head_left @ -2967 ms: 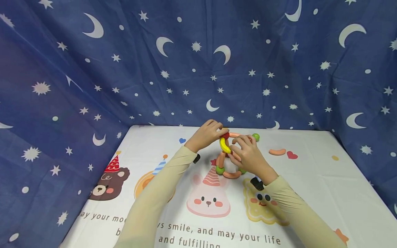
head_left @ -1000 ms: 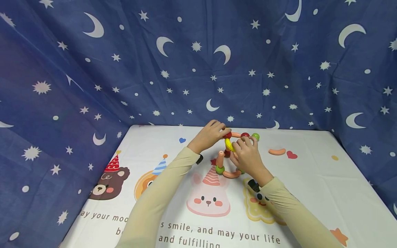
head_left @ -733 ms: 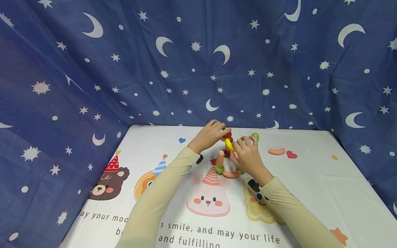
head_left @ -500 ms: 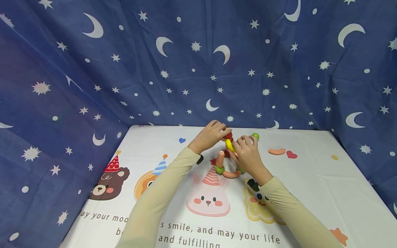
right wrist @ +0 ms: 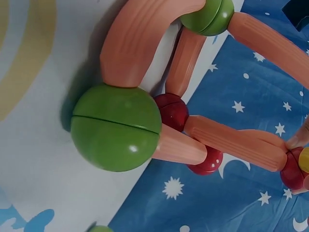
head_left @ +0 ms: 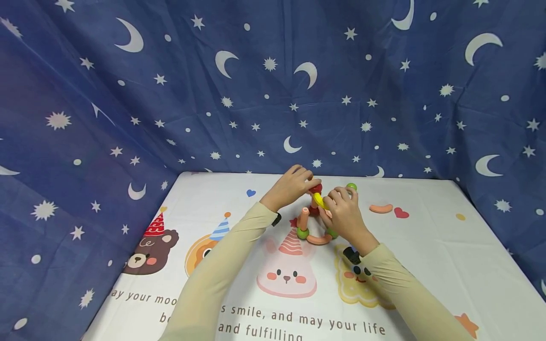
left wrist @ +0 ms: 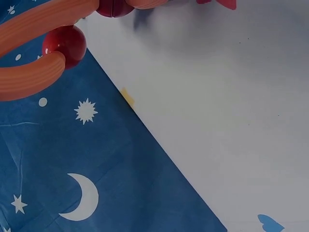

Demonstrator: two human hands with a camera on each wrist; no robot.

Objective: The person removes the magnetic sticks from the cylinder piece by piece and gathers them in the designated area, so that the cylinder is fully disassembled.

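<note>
In the head view my left hand (head_left: 290, 188) pinches a red ball (head_left: 316, 188) at the top of a toy frame of balls and curved sticks. My right hand (head_left: 344, 213) pinches a yellow curved stick (head_left: 320, 201), whose upper end meets that red ball. Below, an orange stick (head_left: 304, 219) stands upright on a green ball (head_left: 303, 233), its top end free. Another orange curved stick (head_left: 318, 240) links it to a second green ball (head_left: 332, 233). Orange sticks (left wrist: 29, 79) and a red ball (left wrist: 65, 46) show in the left wrist view, without the hand.
A loose orange curved stick (head_left: 381, 208) lies right of the hands. Behind the right fingers shows a green ball (head_left: 351, 186). The white printed tablecloth (head_left: 435, 265) ends at a blue star-and-moon curtain (head_left: 273, 118).
The yellow stick and red ball have shifted slightly right with my hands, leaving the upright orange stick apart. An orange bar with a red ball behind them has swung out of sight.
</note>
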